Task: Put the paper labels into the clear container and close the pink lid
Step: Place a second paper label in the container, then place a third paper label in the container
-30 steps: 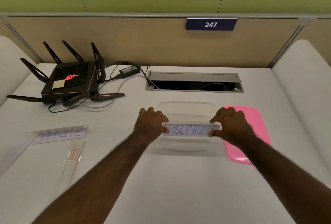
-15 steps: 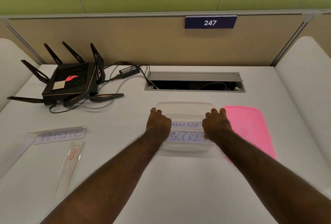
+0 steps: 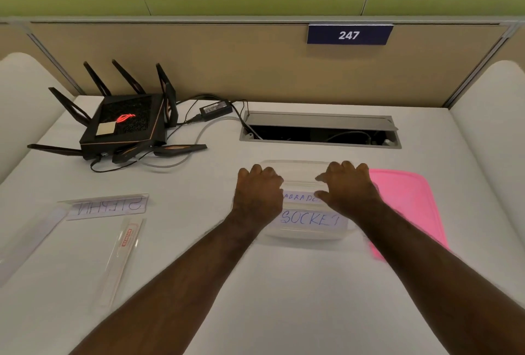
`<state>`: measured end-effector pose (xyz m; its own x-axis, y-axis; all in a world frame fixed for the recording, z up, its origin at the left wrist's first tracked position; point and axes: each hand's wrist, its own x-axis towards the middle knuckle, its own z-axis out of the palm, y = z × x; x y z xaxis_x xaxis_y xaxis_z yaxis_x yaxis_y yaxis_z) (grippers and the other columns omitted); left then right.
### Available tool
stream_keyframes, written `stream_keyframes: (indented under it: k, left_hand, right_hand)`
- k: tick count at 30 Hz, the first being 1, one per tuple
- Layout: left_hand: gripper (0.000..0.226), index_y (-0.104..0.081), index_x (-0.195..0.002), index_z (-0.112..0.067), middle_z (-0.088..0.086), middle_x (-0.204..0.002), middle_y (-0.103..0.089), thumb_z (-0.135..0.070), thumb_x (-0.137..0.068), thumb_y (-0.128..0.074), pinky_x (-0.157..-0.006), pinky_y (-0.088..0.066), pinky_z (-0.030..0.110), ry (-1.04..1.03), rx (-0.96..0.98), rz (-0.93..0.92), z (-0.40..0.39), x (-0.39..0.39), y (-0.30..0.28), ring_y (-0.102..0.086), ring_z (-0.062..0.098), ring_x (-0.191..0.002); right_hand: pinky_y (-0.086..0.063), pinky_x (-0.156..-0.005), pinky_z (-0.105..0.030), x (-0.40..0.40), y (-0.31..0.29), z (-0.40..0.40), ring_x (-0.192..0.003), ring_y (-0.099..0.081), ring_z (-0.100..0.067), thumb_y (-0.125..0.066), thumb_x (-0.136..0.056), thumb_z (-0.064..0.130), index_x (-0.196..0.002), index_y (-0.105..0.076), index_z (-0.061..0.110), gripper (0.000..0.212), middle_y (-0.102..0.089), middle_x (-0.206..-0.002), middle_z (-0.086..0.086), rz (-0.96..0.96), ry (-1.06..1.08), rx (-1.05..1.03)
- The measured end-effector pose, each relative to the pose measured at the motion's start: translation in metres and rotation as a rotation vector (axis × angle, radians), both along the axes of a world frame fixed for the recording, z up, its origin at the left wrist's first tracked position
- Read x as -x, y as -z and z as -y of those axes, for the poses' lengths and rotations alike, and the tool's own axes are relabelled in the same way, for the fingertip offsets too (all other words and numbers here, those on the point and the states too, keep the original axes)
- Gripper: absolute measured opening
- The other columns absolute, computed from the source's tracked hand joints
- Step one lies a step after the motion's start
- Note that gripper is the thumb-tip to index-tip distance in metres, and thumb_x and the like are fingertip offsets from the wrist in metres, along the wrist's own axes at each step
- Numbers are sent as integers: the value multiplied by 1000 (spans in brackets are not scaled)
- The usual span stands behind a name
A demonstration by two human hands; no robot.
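Note:
The clear container (image 3: pixel 301 236) stands on the desk at centre right. Two paper labels lie flat inside it: "SOCKET" (image 3: pixel 311 218) near the front and "LABRADOR" (image 3: pixel 301 198) behind it. My left hand (image 3: pixel 257 192) rests on the container's left side with its fingers curled down, covering the left end of the rear label. My right hand (image 3: pixel 348 188) hovers over the right side, thumb and fingers apart, with the thumb at that label's right end. The pink lid (image 3: pixel 409 207) lies flat just right of the container. A third label, "STEPHN" (image 3: pixel 108 207), lies upside down at the left.
A black router (image 3: pixel 125 124) with antennas and cables sits at the back left. An open cable hatch (image 3: pixel 319 130) is set into the desk behind the container. Clear plastic strips (image 3: pixel 125 244) lie at the front left. Partition walls bound the desk.
Both hands lowered the "SOCKET" label into the container and let go of it. They then moved back over the rear label.

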<state>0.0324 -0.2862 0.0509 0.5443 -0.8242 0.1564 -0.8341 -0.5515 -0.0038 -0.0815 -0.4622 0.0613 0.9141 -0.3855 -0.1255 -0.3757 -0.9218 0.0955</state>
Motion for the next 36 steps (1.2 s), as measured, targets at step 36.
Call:
stream_keyframes:
  k: [36]
  left_hand:
    - [35, -59, -129, -20, 4, -115, -71, -27, -96, -52, -80, -56, 38, -990, 356, -525, -334, -2, 54, -68, 27, -98]
  right_hand:
    - [5, -117, -52, -146, 108, -353, -150, 8, -26, -52, -93, 46, -154, 0, 22, 84, 7, -163, -1, -149, -699, -391]
